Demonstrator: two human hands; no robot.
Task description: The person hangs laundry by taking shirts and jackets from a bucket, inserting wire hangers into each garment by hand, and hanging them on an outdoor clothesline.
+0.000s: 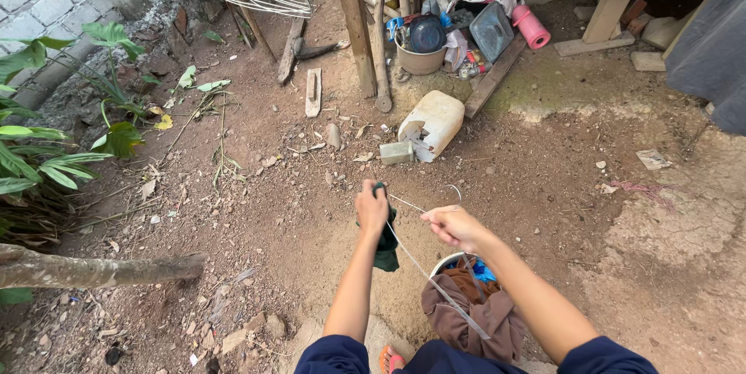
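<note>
green cloth [385, 246] and wire hanger [435, 285] in hands

Centre frame: left hand [371, 209] gripping dark green cloth [386, 248]; right hand [453, 225] pinching white wire hanger [435, 285]. Below: white bucket [449, 261] holding brown laundry [474, 313]. Above centre: overturned white jerrycan [432, 124] on dirt.
</note>
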